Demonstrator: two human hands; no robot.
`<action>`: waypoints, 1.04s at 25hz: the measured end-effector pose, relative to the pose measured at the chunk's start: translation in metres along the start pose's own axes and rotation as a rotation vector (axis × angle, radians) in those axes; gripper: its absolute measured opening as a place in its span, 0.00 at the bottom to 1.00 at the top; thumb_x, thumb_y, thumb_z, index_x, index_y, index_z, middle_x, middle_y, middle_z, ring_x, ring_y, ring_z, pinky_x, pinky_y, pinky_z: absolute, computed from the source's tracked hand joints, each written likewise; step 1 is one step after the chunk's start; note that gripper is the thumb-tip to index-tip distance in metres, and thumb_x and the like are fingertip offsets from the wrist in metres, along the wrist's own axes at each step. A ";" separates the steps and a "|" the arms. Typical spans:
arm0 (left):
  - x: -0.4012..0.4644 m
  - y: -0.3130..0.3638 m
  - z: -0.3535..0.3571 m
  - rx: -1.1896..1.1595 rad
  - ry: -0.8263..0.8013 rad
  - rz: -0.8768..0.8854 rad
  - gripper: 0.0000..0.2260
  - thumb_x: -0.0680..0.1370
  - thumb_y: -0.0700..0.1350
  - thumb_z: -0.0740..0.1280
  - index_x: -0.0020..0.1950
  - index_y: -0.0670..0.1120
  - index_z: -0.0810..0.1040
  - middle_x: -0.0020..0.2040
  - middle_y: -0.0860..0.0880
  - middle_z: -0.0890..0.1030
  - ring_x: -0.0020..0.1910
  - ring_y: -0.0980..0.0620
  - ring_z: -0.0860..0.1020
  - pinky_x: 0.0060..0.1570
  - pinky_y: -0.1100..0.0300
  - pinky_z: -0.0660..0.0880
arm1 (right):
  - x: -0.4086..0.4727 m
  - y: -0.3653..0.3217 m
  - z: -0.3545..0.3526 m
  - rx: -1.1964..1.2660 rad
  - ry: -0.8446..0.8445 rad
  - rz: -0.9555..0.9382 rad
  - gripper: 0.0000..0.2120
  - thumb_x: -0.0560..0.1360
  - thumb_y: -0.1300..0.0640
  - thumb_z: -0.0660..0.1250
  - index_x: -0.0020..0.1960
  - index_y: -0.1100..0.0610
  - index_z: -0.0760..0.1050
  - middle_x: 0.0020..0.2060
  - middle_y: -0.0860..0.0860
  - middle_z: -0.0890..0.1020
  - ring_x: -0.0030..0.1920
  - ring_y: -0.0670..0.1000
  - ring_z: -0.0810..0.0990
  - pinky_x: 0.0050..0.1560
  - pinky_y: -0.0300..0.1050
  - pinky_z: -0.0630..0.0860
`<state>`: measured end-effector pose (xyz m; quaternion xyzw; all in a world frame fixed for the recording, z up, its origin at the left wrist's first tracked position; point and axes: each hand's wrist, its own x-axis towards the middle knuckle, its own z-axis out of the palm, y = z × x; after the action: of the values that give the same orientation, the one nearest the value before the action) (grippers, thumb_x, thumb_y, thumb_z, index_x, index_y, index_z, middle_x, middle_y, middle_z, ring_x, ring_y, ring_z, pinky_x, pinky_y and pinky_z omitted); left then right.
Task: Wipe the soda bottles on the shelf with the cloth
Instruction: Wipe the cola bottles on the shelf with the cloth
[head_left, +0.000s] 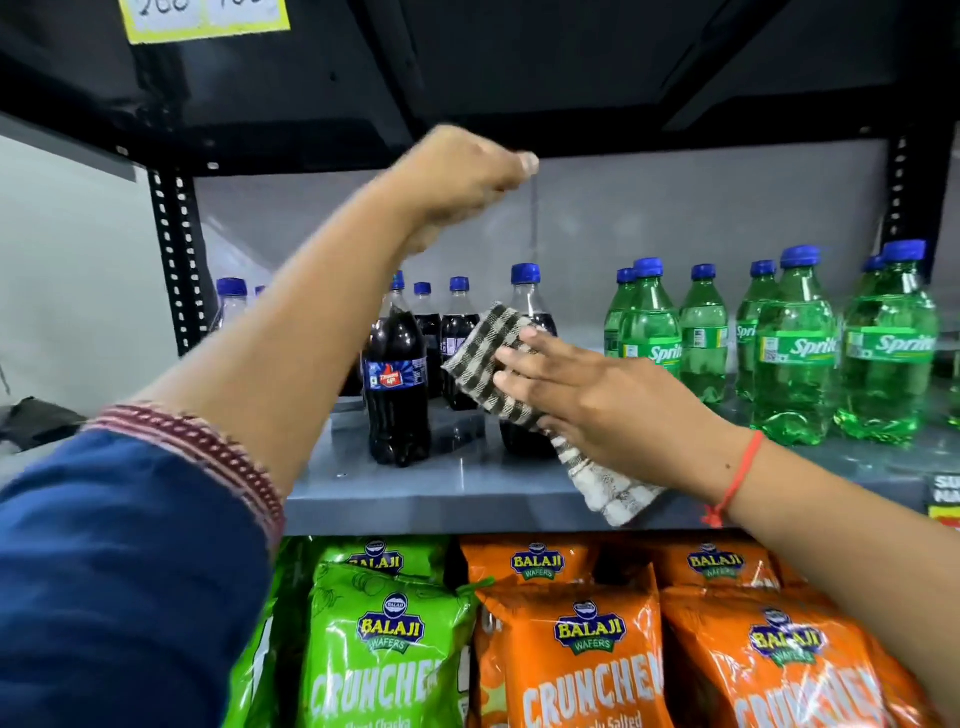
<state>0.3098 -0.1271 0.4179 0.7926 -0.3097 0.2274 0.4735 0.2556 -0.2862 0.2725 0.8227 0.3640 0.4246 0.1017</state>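
On the shelf (467, 499), colas (397, 395) sit at 9 o'clock of the Sprites (795, 353). Right hand (597, 400) presses the cloth (498, 364) flat-fingered on a cola; left hand (457, 176) hangs curled, empty, above. Push hard and that bottle could tip.

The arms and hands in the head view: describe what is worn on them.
The left arm wears a blue sleeve, pushed up, with a maroon-and-white patterned cuff. The left hand is bare. The right hand is also bare, with a thin red thread bracelet, knotted, around the wrist. No rings or watch show.
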 end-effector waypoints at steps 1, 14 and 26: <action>0.003 -0.003 0.017 0.044 -0.011 -0.049 0.13 0.73 0.53 0.65 0.47 0.44 0.78 0.43 0.48 0.78 0.46 0.51 0.75 0.55 0.60 0.72 | -0.001 0.006 0.003 -0.026 0.008 -0.010 0.24 0.70 0.67 0.70 0.64 0.56 0.71 0.66 0.53 0.73 0.67 0.57 0.67 0.39 0.56 0.83; 0.010 -0.046 0.049 -0.368 -0.215 -0.349 0.09 0.76 0.43 0.62 0.42 0.40 0.79 0.33 0.49 0.85 0.36 0.55 0.82 0.40 0.64 0.79 | 0.002 0.027 0.033 -0.312 0.078 -0.082 0.28 0.72 0.48 0.66 0.66 0.60 0.66 0.66 0.56 0.72 0.66 0.55 0.69 0.64 0.54 0.67; 0.011 -0.047 0.052 -0.433 -0.254 -0.413 0.10 0.76 0.44 0.61 0.41 0.41 0.78 0.33 0.50 0.84 0.32 0.56 0.81 0.40 0.64 0.78 | 0.004 0.040 0.033 -0.155 -0.006 -0.005 0.29 0.77 0.52 0.61 0.71 0.60 0.53 0.71 0.57 0.55 0.71 0.58 0.58 0.68 0.55 0.50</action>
<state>0.3540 -0.1593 0.3727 0.7416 -0.2399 -0.0453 0.6248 0.3032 -0.3069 0.2734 0.8127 0.3320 0.4487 0.1671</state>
